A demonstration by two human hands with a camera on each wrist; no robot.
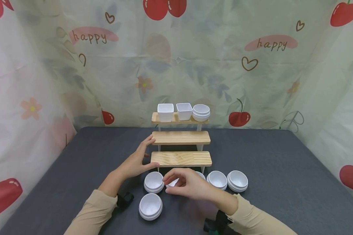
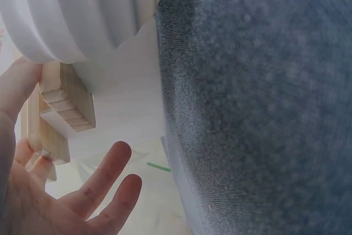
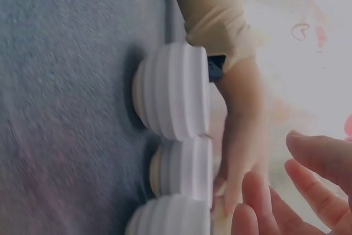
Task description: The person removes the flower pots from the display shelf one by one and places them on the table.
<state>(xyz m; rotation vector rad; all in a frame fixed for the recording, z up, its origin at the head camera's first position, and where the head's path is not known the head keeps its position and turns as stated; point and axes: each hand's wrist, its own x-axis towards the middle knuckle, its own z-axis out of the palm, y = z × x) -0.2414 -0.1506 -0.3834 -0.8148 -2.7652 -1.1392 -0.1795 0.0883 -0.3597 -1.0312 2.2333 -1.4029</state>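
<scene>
Found left hand (image 1: pixel 138 160) spread, touching lowest shelf (image 1: pixel 180 159) and middle shelf (image 1: pixel 180 138) at their left ends. Noted right hand (image 1: pixel 189 183) loosely bent, holding nothing, over a row of white round pots (image 1: pixel 154 182), partly hiding two. Counted five in that row, just in front of the shelves; logged one nearer pot (image 1: pixel 150 206) before its left end. Saw two square pots (image 1: pixel 165 113) and one round pot (image 1: pixel 201 113) on top shelf (image 1: pixel 175 119). Recorded dark table (image 1: pixel 267 163) below, printed curtain (image 1: pixel 179 75) behind.

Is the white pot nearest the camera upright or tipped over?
Upright: in the head view, the nearest pot sits on the dark tabletop with its round opening facing up.
</scene>
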